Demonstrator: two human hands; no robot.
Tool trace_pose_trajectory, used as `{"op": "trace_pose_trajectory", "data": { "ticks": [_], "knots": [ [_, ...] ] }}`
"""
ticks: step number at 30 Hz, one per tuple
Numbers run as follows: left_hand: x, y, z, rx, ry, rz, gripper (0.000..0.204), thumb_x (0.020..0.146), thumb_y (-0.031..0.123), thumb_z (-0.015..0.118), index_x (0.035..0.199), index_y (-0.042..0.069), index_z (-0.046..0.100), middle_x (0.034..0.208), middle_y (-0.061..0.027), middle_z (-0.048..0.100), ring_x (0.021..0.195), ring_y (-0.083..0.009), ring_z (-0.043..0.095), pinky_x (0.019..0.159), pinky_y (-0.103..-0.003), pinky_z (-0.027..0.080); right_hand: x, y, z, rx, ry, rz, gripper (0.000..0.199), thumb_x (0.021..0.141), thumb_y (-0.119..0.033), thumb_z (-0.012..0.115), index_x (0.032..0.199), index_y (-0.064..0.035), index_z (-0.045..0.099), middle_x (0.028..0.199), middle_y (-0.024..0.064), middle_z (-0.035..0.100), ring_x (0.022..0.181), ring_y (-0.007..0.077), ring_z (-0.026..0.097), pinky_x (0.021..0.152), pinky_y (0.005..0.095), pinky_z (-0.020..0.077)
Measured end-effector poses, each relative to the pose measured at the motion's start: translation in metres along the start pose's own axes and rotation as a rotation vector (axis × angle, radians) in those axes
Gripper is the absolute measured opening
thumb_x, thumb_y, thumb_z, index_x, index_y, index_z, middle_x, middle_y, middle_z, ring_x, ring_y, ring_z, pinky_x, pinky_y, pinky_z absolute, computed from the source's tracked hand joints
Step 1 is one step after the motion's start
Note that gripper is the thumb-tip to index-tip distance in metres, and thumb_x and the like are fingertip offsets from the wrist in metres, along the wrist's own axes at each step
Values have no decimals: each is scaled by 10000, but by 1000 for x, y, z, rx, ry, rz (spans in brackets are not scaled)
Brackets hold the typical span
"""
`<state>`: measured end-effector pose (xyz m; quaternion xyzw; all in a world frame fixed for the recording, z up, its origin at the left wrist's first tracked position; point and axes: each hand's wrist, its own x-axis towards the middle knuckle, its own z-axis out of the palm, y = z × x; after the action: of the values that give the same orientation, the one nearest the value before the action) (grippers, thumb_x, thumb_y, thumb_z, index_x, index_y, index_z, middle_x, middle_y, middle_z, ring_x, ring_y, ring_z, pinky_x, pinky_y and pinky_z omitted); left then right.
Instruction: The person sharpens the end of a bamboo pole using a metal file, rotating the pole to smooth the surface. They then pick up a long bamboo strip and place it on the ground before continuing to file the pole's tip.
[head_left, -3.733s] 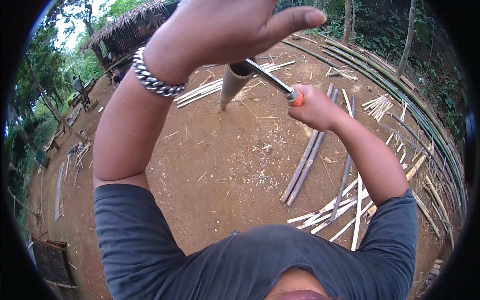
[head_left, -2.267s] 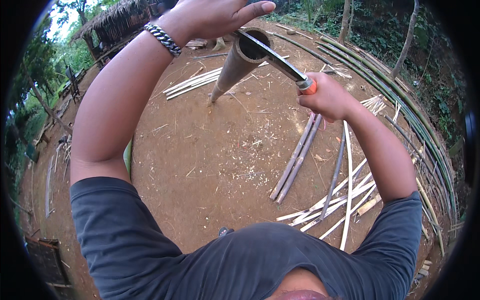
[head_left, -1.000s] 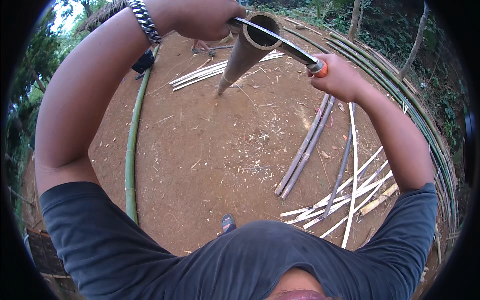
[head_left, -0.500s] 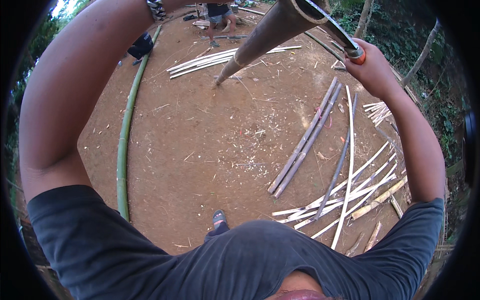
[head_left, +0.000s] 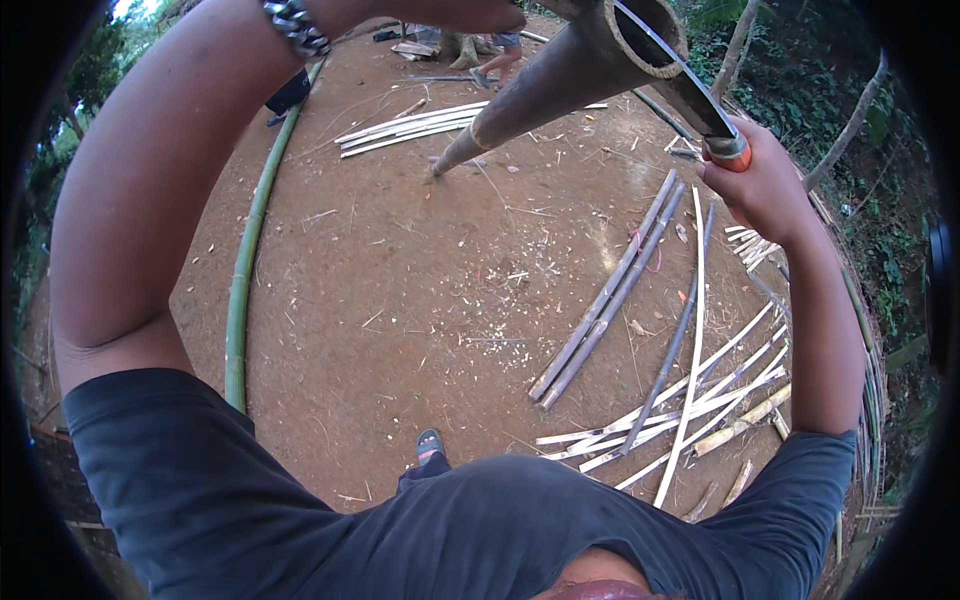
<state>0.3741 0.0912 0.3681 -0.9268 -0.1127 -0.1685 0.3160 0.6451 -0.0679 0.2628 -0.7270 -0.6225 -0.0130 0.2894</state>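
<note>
A thick dark bamboo pole (head_left: 560, 85) stands tilted on the ground, its hollow cut end up near my face. Across that end lies the blade of a machete (head_left: 705, 103); my right hand (head_left: 760, 180) is closed round its orange handle. Up at the top edge, my left hand (head_left: 475, 14) is partly cut off by the frame, with a bracelet at the wrist. Its fingers look curled, beside a dark piece (head_left: 555, 6) at the edge of the picture that I cannot make out.
A long green bamboo pole (head_left: 240, 290) lies on the left. Two dark poles (head_left: 610, 290) and pale split strips (head_left: 690, 410) lie on the right; more strips (head_left: 410, 127) lie ahead. Another person's legs (head_left: 500, 65) show at the back, with thick foliage (head_left: 830, 110) at the right.
The bamboo's upper end and the machete have shifted right and slightly down in view. My left hand has come further into the picture. The person behind has moved right.
</note>
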Motion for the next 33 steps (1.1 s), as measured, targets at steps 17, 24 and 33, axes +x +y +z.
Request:
{"op": "trace_pose_trajectory", "data": {
  "ticks": [17, 24, 33],
  "knots": [
    [35, -52, 69, 385, 144, -101, 893, 807, 194, 693, 1563, 7, 256, 1666, -209, 154, 1570, -333, 77, 1228, -633, 7, 17, -30, 78, 733, -252, 87, 352, 869, -195, 741, 1122, -27, 563, 796, 28, 586, 647, 109, 575, 600, 292, 499],
    [-64, 72, 164, -1015, 930, -594, 844, 874, 48, 656, 1550, -44, 160, 1562, -270, 262, 1470, -382, 278, 1204, -545, 235, -4, -76, 123, 778, -165, 136, 422, 898, -309, 773, 1085, -12, 540, 800, 31, 596, 656, 105, 585, 593, 269, 504],
    [-142, 162, 139, -1662, 460, -684, 786, 891, -30, 488, 1599, 26, 151, 1264, -73, 527, 915, -66, 546, 734, -209, 462, 34, -155, 210, 945, 85, 130, 535, 931, -413, 724, 1127, 45, 529, 956, 153, 648, 825, 225, 659, 723, 370, 548]
  ]
}}
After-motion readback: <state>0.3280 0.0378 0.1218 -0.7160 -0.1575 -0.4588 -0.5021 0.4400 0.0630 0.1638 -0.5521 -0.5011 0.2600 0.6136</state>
